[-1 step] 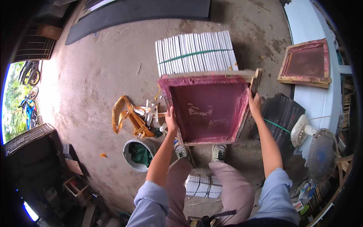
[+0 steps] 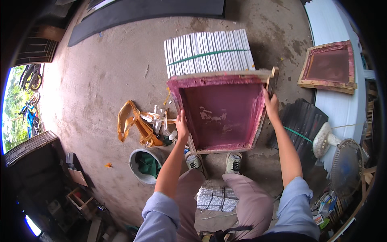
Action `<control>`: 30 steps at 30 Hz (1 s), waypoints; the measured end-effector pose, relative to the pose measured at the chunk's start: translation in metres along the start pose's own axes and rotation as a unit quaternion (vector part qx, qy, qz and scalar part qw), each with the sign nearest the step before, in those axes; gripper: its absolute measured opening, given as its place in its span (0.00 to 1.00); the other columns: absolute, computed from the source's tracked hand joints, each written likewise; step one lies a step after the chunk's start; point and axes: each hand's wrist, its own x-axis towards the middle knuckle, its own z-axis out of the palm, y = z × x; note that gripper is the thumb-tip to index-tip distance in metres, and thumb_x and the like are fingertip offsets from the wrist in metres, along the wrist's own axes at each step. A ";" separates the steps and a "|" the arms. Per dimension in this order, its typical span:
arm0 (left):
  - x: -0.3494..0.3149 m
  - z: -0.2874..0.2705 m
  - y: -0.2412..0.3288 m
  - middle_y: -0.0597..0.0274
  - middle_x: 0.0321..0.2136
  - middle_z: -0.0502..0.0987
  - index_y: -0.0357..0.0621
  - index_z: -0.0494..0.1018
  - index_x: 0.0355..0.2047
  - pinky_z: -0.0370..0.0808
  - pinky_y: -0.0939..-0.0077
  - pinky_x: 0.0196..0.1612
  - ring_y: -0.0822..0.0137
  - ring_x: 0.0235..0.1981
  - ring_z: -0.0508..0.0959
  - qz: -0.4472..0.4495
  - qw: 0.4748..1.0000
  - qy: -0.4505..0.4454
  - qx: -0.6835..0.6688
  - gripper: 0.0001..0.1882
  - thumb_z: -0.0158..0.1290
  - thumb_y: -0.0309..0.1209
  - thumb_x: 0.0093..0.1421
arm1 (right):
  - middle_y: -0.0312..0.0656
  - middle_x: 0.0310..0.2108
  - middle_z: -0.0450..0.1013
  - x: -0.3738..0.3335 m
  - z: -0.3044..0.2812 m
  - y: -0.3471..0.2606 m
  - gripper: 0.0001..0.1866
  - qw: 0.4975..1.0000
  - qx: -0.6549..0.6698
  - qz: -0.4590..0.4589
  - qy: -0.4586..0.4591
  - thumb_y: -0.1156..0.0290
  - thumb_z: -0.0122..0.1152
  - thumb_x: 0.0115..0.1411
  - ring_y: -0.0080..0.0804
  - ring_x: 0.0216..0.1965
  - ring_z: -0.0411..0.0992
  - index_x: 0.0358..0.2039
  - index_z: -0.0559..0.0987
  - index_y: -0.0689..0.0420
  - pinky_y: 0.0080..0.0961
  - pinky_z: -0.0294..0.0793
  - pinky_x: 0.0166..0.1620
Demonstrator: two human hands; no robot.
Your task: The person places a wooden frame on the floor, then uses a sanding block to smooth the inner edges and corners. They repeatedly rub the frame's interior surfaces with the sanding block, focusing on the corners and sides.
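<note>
A wooden screen-printing frame [image 2: 219,115] with pink-stained edges and a dark purplish mesh is held up before me, above my shoes. My left hand [image 2: 182,124] grips its left side. On the opposite side, my right hand [image 2: 271,105] is closed around the wooden edge, below a short wooden piece [image 2: 272,80] at the upper right corner. Pale patches mark the mesh. Just beyond the frame's far edge stands a row of white panels [image 2: 207,50] bound with green strap, its near part hidden by the frame.
An orange bag [image 2: 143,127] with scraps and a grey bucket [image 2: 135,169] holding green cloth stand at left. Strapped black panels [image 2: 304,125] and a dusty fan [image 2: 346,167] are at right. Another pink-edged frame [image 2: 328,66] rests on a pale blue surface. A strapped white bundle [image 2: 217,198] lies between my legs.
The far part of the scene sits slightly higher in view, with the frame and white panels shifted a little upward. Both hands keep the same grip.
</note>
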 end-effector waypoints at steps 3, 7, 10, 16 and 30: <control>0.046 0.019 -0.025 0.75 0.18 0.57 0.46 0.69 0.26 0.55 0.80 0.25 0.78 0.21 0.57 -0.020 1.000 -0.010 0.008 0.27 0.45 0.60 0.60 | 0.51 0.35 0.76 0.043 0.041 0.026 0.28 0.999 0.025 -0.043 0.018 0.49 0.57 0.58 0.40 0.38 0.75 0.41 0.75 0.66 0.32 0.70 0.45; 0.089 0.024 -0.042 0.76 0.18 0.56 0.49 0.65 0.23 0.54 0.80 0.25 0.78 0.20 0.56 -0.042 0.999 -0.025 0.018 0.29 0.43 0.63 0.58 | 0.55 0.38 0.76 0.081 0.069 0.041 0.33 0.996 -0.084 -0.017 0.001 0.43 0.55 0.57 0.47 0.44 0.74 0.43 0.76 0.65 0.35 0.68 0.49; 0.102 0.023 -0.040 0.70 0.23 0.63 0.41 0.71 0.33 0.60 0.79 0.33 0.74 0.27 0.63 -0.055 0.996 -0.032 0.060 0.36 0.42 0.66 0.57 | 0.58 0.35 0.75 0.088 0.085 0.038 0.37 0.996 -0.082 -0.015 -0.010 0.38 0.52 0.56 0.50 0.44 0.74 0.40 0.76 0.68 0.35 0.68 0.48; 0.101 0.034 -0.042 0.52 0.44 0.73 0.29 0.67 0.52 0.62 0.72 0.54 0.64 0.47 0.70 -0.041 0.995 -0.036 0.082 0.47 0.41 0.67 0.56 | 0.63 0.29 0.73 0.108 0.077 0.058 0.38 0.972 -0.228 -0.059 -0.027 0.37 0.49 0.56 0.59 0.38 0.73 0.37 0.76 0.69 0.41 0.69 0.42; 0.086 -0.003 -0.053 0.44 0.42 0.75 0.33 0.66 0.48 0.67 0.64 0.51 0.53 0.47 0.73 0.188 0.946 -0.009 0.264 0.33 0.50 0.54 0.58 | 0.49 0.24 0.75 0.008 -0.018 0.042 0.17 0.953 -0.229 -0.198 0.022 0.56 0.55 0.60 0.49 0.28 0.74 0.32 0.77 0.60 0.36 0.70 0.31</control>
